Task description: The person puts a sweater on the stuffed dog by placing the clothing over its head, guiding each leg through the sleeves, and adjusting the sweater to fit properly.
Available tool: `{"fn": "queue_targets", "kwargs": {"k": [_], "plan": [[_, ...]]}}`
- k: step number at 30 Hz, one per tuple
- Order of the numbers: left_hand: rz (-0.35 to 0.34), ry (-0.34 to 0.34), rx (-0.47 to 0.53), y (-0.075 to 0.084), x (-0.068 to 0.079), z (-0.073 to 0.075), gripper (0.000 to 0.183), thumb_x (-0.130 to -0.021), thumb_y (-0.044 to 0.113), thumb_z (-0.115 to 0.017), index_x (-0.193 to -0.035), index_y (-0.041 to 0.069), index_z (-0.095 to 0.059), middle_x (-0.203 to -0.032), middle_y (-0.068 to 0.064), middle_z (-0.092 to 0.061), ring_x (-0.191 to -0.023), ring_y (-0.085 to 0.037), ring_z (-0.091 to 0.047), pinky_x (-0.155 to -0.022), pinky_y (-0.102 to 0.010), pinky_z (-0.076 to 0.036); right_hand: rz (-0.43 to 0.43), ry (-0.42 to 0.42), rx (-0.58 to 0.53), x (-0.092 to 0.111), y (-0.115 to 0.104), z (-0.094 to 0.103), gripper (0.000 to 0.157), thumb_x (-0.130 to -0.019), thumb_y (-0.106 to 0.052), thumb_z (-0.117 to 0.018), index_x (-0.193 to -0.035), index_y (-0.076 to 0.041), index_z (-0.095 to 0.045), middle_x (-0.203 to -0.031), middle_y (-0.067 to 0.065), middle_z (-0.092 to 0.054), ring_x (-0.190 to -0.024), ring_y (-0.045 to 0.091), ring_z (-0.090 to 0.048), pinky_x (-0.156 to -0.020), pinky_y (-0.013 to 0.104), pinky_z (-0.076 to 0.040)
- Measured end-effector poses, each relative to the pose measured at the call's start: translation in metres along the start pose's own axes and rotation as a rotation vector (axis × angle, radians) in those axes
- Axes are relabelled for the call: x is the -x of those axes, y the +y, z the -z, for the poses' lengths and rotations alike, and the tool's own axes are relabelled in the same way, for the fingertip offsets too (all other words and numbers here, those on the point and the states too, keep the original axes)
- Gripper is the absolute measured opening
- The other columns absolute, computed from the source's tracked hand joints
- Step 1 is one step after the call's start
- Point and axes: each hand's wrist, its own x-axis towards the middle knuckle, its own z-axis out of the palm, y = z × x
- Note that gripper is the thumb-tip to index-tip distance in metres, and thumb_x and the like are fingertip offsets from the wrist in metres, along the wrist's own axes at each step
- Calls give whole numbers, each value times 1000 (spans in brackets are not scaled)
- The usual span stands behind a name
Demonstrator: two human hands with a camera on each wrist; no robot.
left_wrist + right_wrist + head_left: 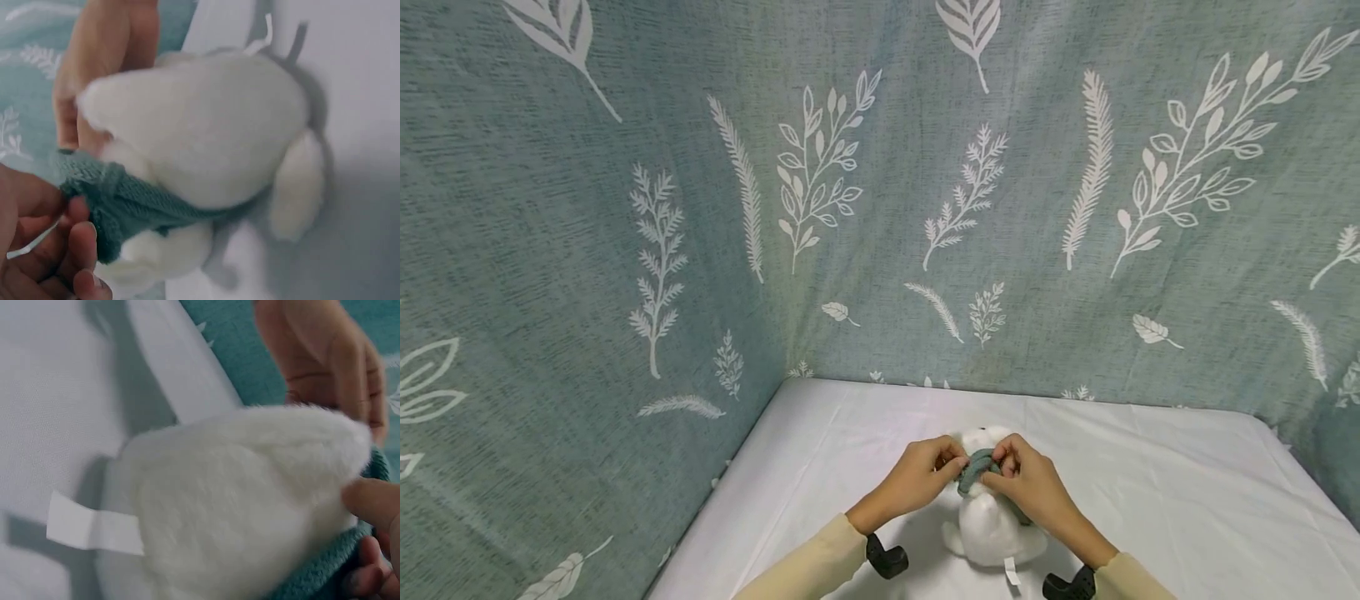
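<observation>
A white plush toy (991, 529) sits upright on the white-covered table, its back and a white tag (94, 522) toward me. Round its neck goes a green knitted scarf (976, 472), crossed over itself at the back. My left hand (928, 471) pinches the scarf at the left of the neck; its curled fingers (81, 250) show close up in the left wrist view. From the right, my right hand (1028, 477) grips the scarf with thumb and fingers, the thumb lying against the white fur. A length of scarf hangs down the toy's right side. The toy's front is hidden.
White cloth covers the table (850, 442). Green curtains (880, 208) with white leaf prints rise behind it and along its left side. Black wrist straps (887, 558) sit below both hands.
</observation>
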Motion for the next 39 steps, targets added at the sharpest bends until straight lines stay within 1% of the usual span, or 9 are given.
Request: {"fn": "queue_targets", "kwargs": {"k": [4,8,12,16,19,23,28,32,39], "plan": [[97,37,31,-9,1,1,4,-100,17,-70,-98,14,-68,-84,10,-66,-63,-4,-56,-56,-20,-45,27,-70,-41,0,1,3,46,-88,-28,-85,-120,-12,-56,-76,3,-52,-59,13,-47,-57,27,-41],[153,12,78,-14,1,3,4,-98,16,-72,-96,13,-74,-86,10,-69,-62,-6,-59,-54,-22,-46,54,-87,-15,0,3,5,45,-88,-29,-84,-123,-14,-59,-74,1,-52,-59,11,-45,-57,26,-40],[159,-24,122,-16,0,4,6,-98,15,-72,-101,16,-77,-90,10,-71,-62,-8,-61,-56,-25,-52,58,-95,36,-1,3,6,28,-90,-27,-82,-109,-17,-64,-70,0,-52,-57,10,-45,-56,26,-40],[155,-41,196,-17,0,5,12,-97,17,-74,-108,21,-76,-98,9,-72,-67,-11,-64,-63,-33,-58,47,-107,71,-1,3,6,17,-91,-23,-80,-95,-19,-63,-67,-2,-48,-57,10,-42,-57,26,-38],[144,-46,280,-19,1,5,17,-96,15,-75,-112,20,-74,-108,6,-72,-68,-12,-62,-65,-41,-58,31,-113,91,-1,4,6,20,-91,-24,-79,-86,-19,-60,-64,-3,-43,-56,9,-38,-58,26,-36],[133,-36,349,-20,-1,3,20,-95,11,-75,-114,16,-72,-115,0,-71,-65,-13,-59,-64,-43,-57,19,-116,109,-1,6,7,28,-92,-29,-79,-80,-18,-56,-62,-5,-37,-55,8,-34,-57,25,-34],[149,-9,275,-20,-4,-1,10,-94,18,-77,-104,16,-74,-103,6,-72,-63,-13,-60,-62,-37,-57,33,-104,103,0,4,8,24,-92,-26,-80,-87,-18,-58,-65,-4,-41,-55,9,-36,-56,25,-35],[161,-47,230,-20,-4,2,11,-94,26,-79,-103,21,-77,-98,9,-71,-63,-18,-61,-60,-32,-55,26,-132,62,2,2,9,16,-93,-22,-78,-99,-16,-64,-69,-1,-47,-58,10,-40,-57,26,-37],[190,-169,375,-27,-6,-2,32,-93,27,-79,-125,30,-73,-109,2,-63,-60,-13,-42,-57,-29,-41,-48,-151,-6,1,3,8,15,-93,-19,-77,-106,-14,-70,-72,1,-49,-61,13,-41,-58,27,-37]]}}
